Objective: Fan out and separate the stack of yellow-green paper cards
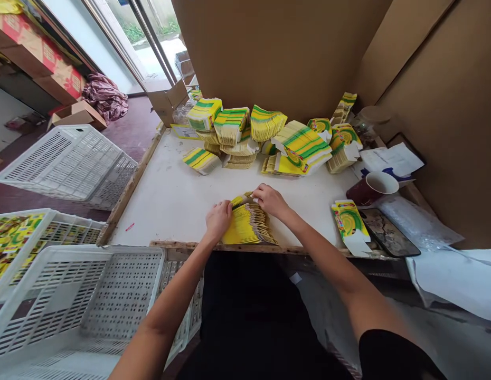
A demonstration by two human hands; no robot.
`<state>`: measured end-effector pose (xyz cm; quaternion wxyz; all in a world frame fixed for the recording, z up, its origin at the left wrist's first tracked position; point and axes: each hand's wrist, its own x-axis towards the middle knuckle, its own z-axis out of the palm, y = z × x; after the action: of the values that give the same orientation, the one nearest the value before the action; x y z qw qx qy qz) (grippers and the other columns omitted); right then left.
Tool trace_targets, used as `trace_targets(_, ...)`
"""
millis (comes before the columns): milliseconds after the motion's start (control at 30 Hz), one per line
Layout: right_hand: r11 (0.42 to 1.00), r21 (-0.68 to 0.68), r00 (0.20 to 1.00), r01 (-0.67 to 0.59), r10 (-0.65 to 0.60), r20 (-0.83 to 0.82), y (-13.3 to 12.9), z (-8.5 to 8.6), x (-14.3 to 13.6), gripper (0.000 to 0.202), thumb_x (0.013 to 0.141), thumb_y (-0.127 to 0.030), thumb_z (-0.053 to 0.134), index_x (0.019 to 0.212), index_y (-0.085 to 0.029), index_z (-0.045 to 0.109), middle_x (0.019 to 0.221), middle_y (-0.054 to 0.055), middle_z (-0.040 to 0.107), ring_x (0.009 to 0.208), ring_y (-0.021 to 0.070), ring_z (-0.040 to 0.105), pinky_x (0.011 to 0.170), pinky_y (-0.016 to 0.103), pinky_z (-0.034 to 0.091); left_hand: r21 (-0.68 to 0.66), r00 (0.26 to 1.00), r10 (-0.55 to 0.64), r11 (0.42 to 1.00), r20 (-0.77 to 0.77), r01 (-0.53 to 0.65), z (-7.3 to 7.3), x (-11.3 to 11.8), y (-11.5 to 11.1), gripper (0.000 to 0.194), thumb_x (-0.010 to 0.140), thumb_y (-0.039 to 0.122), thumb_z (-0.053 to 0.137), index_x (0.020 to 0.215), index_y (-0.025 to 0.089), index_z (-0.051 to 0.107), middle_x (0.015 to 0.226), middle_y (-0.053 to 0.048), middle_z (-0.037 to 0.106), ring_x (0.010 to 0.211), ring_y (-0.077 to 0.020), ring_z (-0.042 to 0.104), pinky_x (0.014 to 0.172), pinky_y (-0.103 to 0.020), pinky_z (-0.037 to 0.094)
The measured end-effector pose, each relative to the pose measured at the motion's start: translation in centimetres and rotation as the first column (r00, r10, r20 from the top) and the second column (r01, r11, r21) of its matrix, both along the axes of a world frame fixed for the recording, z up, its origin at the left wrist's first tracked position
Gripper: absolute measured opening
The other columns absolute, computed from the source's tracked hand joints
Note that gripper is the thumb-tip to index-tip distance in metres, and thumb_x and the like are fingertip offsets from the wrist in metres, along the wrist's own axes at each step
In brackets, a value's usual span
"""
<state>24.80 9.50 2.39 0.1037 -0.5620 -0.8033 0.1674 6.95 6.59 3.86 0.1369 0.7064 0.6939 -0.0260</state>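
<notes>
A fanned stack of flat yellow cartons (245, 226) lies at the table's near edge in front of me. My left hand (219, 219) is closed on the stack's upper left side, with its fingertips at the far end. At the far right corner of the stack, my right hand (269, 200) pinches the carton edges between thumb and fingers. Behind both hands, piles of yellow and green flat cartons (303, 141) stand along the back of the table. A smaller bundle (201, 160) lies apart at their left front.
White plastic crates (67, 161) stand left of the wooden-edged table (150, 206). At the right are a dark red mug (361, 191), a phone (389, 232), an opened carton (350, 220) and clear plastic. Tall cardboard (277, 47) walls the back.
</notes>
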Motion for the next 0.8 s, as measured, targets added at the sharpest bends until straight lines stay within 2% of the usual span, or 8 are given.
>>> trace_targets(233,0.998,-0.055,0.995,-0.03,0.035,0.091,0.9,0.9,-0.6,0.027,0.083,-0.006,0.047,0.104,-0.015,0.061,0.103,0.01,0.064,0.097,0.0215,0.057,0.077,0.027,0.04,0.002,1.0,-0.006,1.0,-0.016,0.006,-0.1,0.1,0.0,0.034,0.098,0.03,0.026,0.111,0.023,0.057,0.108,-0.006,0.067,0.104,-0.0217,0.057,0.085,-0.031,0.042)
trace_targets(400,0.998,-0.069,0.989,-0.013,0.023,0.143,1.5,1.1,-1.5,0.024,0.083,-0.015,0.05,0.104,-0.014,0.063,0.104,0.014,0.066,0.095,0.0258,0.06,0.073,0.03,0.041,0.002,1.0,-0.014,1.0,-0.013,0.014,-0.2,0.1,0.0,0.034,0.098,0.031,0.028,0.115,0.022,0.055,0.111,-0.007,0.066,0.107,-0.0218,0.056,0.087,-0.031,0.041)
trace_targets(633,0.991,-0.073,0.985,0.113,-0.102,0.14,2.1,1.2,-3.7,0.031,0.085,-0.02,0.048,0.109,-0.009,0.064,0.108,0.019,0.065,0.1,0.0284,0.061,0.079,0.031,0.044,0.002,1.0,-0.007,1.0,-0.001,0.007,-0.1,0.0,-0.1,0.032,0.097,0.029,0.03,0.118,0.019,0.052,0.115,-0.008,0.064,0.109,-0.022,0.055,0.088,-0.031,0.041)
trace_targets(800,0.964,-0.14,0.973,0.227,-0.218,0.078,2.4,0.9,-4.7,0.03,0.085,-0.021,0.049,0.102,-0.008,0.069,0.102,0.019,0.069,0.097,0.0273,0.063,0.079,0.03,0.045,-0.008,1.0,0.022,1.0,0.018,-0.022,-0.2,0.0,0.0,0.032,0.096,0.023,0.029,0.119,0.018,0.05,0.115,-0.009,0.064,0.109,-0.0217,0.056,0.087,-0.031,0.041)
